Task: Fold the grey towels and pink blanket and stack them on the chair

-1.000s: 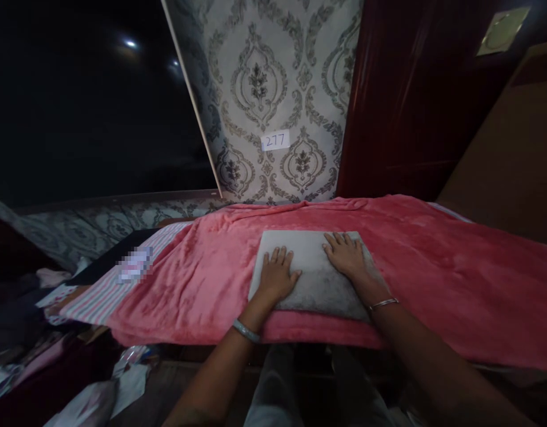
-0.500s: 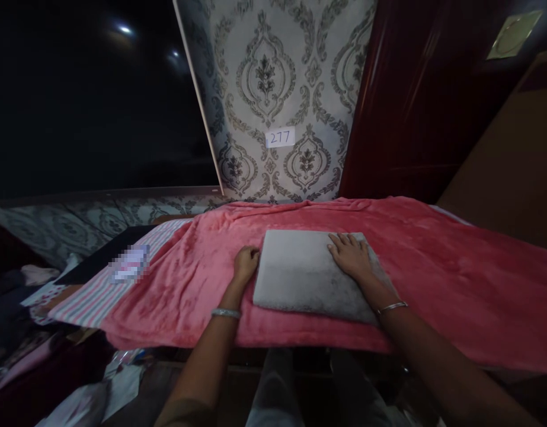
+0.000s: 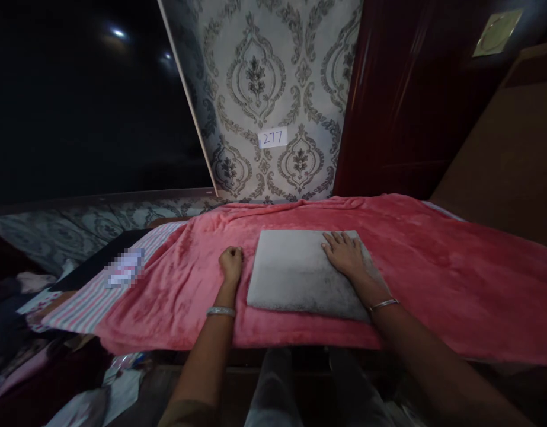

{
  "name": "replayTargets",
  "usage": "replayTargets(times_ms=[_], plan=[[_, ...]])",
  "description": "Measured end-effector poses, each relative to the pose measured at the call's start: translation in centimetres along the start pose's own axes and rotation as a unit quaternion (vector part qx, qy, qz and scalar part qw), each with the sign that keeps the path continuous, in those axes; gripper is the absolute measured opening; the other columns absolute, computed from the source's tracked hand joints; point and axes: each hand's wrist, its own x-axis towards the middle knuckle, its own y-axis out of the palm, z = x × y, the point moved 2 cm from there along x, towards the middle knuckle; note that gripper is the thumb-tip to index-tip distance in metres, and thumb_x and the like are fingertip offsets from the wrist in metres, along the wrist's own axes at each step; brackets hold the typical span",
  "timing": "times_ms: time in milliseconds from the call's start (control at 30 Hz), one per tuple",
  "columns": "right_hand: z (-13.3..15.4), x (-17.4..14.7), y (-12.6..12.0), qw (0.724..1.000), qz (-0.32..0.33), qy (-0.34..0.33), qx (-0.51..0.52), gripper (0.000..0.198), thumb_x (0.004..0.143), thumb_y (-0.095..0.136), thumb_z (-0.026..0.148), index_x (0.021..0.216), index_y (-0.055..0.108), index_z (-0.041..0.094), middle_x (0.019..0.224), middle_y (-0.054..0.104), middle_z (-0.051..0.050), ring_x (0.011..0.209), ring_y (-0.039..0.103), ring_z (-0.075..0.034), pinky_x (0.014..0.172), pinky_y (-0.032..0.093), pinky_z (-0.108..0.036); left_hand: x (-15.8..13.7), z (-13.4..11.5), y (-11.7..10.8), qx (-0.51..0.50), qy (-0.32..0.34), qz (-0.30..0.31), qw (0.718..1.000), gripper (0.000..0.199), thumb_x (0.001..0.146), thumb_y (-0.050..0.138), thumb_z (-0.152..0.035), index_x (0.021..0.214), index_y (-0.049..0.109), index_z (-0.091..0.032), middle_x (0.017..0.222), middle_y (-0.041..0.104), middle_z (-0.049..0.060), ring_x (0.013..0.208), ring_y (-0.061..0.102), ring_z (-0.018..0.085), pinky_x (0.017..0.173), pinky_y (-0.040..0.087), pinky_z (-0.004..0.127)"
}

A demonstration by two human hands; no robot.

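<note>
The right hand [image 3: 345, 254] lies flat on the far right part of a grey mat [image 3: 295, 273] on a pink blanket [image 3: 455, 284], while the left hand [image 3: 231, 263], fingers curled, is just left of the mat, over the blanket, below a "277" label [image 3: 273, 137] on the wall [image 3: 255, 35].

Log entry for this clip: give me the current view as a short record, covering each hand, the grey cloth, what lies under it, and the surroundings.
Left hand: fingers curled, left of the grey cloth and apart from it; whether it holds anything is unclear
Right hand: flat, palm down on the cloth's right part
Grey cloth: lying flat
Underneath: pink blanket
Left side: striped cloth with a blurred item on it
Wall: card reading 277
Upper left: dark screen
</note>
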Motion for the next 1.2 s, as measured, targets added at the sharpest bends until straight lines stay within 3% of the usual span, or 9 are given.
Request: replayTargets(times_ms=[167, 267, 400, 600, 700, 900, 1067, 1200], plan=[[-0.1, 0.1, 0.1, 1.0, 0.001, 0.001, 0.009, 0.053, 0.104, 0.027, 0.042, 0.152, 0.045, 0.028, 0.158, 0.04, -0.007, 0.145, 0.032, -0.03, 0.114, 0.028, -0.055, -0.5, -0.5, 0.2, -0.028, 0.06, 0.021, 0.998, 0.025, 0.085, 0.052, -0.019, 0.099, 0.073, -0.017, 0.105, 0.075, 0.008, 0.096, 0.068, 0.018, 0.088, 0.051, 0.028], [-0.2, 0.3, 0.3, 1.0, 0.0, 0.001, 0.015, 0.054, 0.104, 0.027, 0.042, 0.152, 0.044, 0.028, 0.159, 0.039, -0.007, 0.145, 0.032, -0.03, 0.114, 0.027, -0.055, -0.7, -0.9, 0.4, -0.028, 0.091, 0.037, 0.995, 0.023, 0.082, 0.055, -0.017, 0.095, 0.074, -0.02, 0.104, 0.075, 0.006, 0.099, 0.066, 0.019, 0.093, 0.05, 0.031], [-0.1, 0.2, 0.2, 1.0, -0.002, 0.003, 0.014, 0.054, 0.103, 0.027, 0.042, 0.152, 0.044, 0.028, 0.158, 0.04, -0.007, 0.145, 0.033, -0.03, 0.114, 0.027, -0.055, -0.5, -0.8, 0.6, -0.019, 0.091, 0.037, 0.995, 0.019, 0.081, 0.053, -0.015, 0.082, 0.071, -0.02, 0.095, 0.073, 0.007, 0.094, 0.065, 0.02, 0.091, 0.05, 0.032], [0.0, 0.0, -0.2, 1.0, 0.009, 0.007, 0.01, 0.054, 0.103, 0.028, 0.041, 0.153, 0.044, 0.027, 0.159, 0.039, -0.007, 0.146, 0.032, -0.03, 0.115, 0.028, -0.054, 0.1, 0.1, 0.8, -0.008, 0.042, 0.003, 0.999, 0.025, 0.086, 0.043, -0.016, 0.083, 0.068, -0.017, 0.093, 0.071, 0.011, 0.091, 0.064, 0.022, 0.087, 0.051, 0.035], [0.0, 0.0, -0.3, 1.0, 0.01, 0.005, 0.009, 0.054, 0.103, 0.027, 0.041, 0.153, 0.043, 0.027, 0.159, 0.039, -0.007, 0.145, 0.032, -0.03, 0.115, 0.028, -0.055, -0.2, 0.1, 0.6, -0.016, 0.052, 0.017, 0.998, 0.025, 0.087, 0.044, -0.019, 0.083, 0.069, -0.018, 0.093, 0.072, 0.01, 0.091, 0.065, 0.02, 0.088, 0.051, 0.033], [-0.1, 0.0, 0.0, 1.0, 0.005, 0.01, 0.02, 0.055, 0.103, 0.026, 0.042, 0.153, 0.043, 0.027, 0.159, 0.039, -0.006, 0.146, 0.031, -0.03, 0.116, 0.026, -0.056, -1.1, -0.7, 0.2, -0.019, 0.095, 0.044, 0.994, 0.029, 0.081, 0.054, -0.013, 0.102, 0.072, -0.021, 0.113, 0.072, 0.007, 0.109, 0.063, 0.019, 0.101, 0.048, 0.032], [-0.1, 0.0, 0.1, 1.0, 0.0, 0.005, 0.02, 0.055, 0.103, 0.027, 0.042, 0.153, 0.043, 0.026, 0.159, 0.039, -0.006, 0.146, 0.031, -0.03, 0.116, 0.026, -0.055, -0.9, -0.9, 0.5, 0.001, 0.079, 0.04, 0.996, 0.024, 0.085, 0.05, -0.016, 0.09, 0.073, -0.021, 0.102, 0.074, 0.007, 0.098, 0.066, 0.02, 0.093, 0.05, 0.032], [-0.1, 0.0, 0.1, 1.0, -0.002, 0.007, 0.013, 0.055, 0.103, 0.025, 0.042, 0.153, 0.044, 0.026, 0.159, 0.039, -0.006, 0.145, 0.032, -0.029, 0.115, 0.027, -0.054, -0.6, -0.5, 0.6, 0.01, 0.041, 0.017, 0.999, 0.025, 0.087, 0.048, -0.017, 0.093, 0.073, -0.019, 0.1, 0.075, 0.008, 0.094, 0.067, 0.021, 0.088, 0.051, 0.032]])
